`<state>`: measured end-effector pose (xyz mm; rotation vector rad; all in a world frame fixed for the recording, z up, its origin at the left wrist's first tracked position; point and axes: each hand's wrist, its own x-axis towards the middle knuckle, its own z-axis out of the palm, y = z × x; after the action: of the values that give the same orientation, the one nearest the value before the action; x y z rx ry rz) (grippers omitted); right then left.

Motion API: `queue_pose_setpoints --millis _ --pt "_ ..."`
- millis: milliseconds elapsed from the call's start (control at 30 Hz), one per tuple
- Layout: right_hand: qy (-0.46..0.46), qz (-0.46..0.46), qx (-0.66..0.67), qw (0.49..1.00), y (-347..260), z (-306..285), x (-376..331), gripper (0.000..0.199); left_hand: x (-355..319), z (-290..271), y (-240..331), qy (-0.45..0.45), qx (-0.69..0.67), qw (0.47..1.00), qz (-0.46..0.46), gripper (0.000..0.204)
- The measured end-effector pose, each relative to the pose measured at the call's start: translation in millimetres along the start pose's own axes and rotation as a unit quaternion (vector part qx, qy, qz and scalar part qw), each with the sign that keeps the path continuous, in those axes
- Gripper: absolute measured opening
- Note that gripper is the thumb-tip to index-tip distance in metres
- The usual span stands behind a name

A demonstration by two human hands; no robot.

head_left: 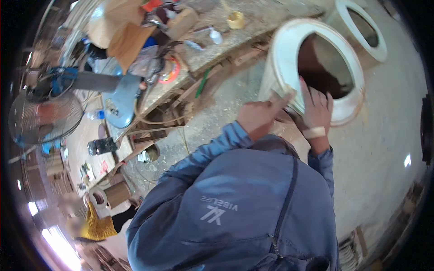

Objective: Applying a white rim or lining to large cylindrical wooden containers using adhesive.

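At the far left a standing fan (45, 113) with a wire cage stood on the floor, and just right of it a blue machine (120, 99) leaned against the near edge of a long, dusty workbench (253, 27). A red and white disc (171, 70) lay at that edge, with a small white bottle (215, 35) and a yellow roll of tape (236, 20) further along the top. A green-handled tool (203, 82) rested among the wooden slats under the bench.

The left hand (258, 116) was curled, its fingers pressing a small pale block (285, 95) against the lower left rim of a large white wooden ring (289, 63). The ring stood tilted on the sawdust-covered floor (389, 135), right of the bench. The right hand (316, 108), with a pale band at the wrist, lay with fingers spread and hooked over the ring's lower rim, reaching into the opening. A second white ring (361, 27) stood behind it, toward the upper right corner.
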<state>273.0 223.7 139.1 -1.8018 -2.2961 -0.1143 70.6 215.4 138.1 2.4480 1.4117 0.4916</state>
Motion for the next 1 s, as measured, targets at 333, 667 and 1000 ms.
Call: queue_pose_setpoints --millis 333,667,1000 --pt "0.03 0.009 0.026 0.999 -4 -6 0 0.084 2 -4 6 -0.013 -0.001 0.999 0.052 0.071" --pt "0.021 0.006 0.045 0.999 -4 -7 -4 0.092 -1 -5 11 -0.047 -0.019 0.999 -0.01 0.07" --pt "0.015 -0.034 0.016 0.999 -12 -12 -5 0.078 7 -19 -5 -0.051 -0.07 0.994 -0.073 0.077"
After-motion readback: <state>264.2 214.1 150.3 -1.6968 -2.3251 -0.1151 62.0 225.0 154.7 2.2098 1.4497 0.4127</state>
